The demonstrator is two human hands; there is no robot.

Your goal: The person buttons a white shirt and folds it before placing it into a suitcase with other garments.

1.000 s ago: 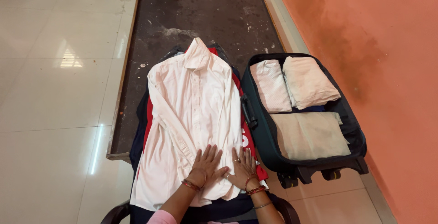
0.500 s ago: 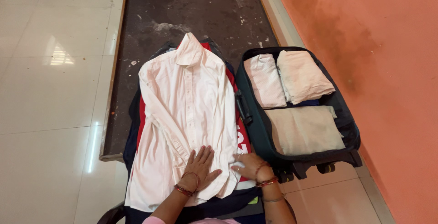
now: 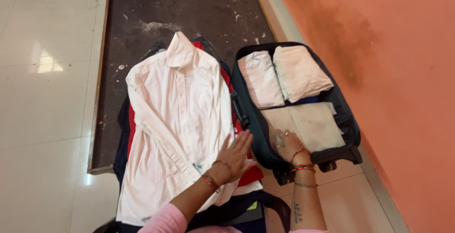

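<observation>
Head view. A white shirt (image 3: 177,119) lies spread flat, collar away from the person, on a pile of red and dark clothes (image 3: 237,119). The left hand (image 3: 235,155) rests on the shirt's lower right edge, fingers extended, grasping nothing. The right hand (image 3: 287,144) lies flat, unclenched, on a beige folded cloth (image 3: 310,125) inside the open suitcase (image 3: 246,114) just right of the pile.

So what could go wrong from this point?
The white shirt lies on a stack of clothes piled on a chair; its hem overhangs and may slide off. The left hand rests on one edge only, so it could rumple. The right hand presses folded cloth in the suitcase, possibly creasing it.
</observation>
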